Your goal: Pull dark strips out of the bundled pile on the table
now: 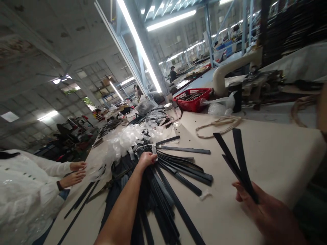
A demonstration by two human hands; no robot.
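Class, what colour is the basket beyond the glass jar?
Red basket, seen in the head view.

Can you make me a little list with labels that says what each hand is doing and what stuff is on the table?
left hand: reaching into the pile of black straps, pinching a white tag
right hand: holding a few black strips fanned upward
table: beige
clear plastic wrappers: heaped beyond the pile
red basket: far end
clear jar: beside the basket
co-worker's hands: left edge, white sleeves

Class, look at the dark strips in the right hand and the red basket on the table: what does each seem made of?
Dark strips: probably leather or faux leather, matte black; thin, flat, flexing slightly in the right hand. Red basket: moulded plastic, glossy, with slotted walls.
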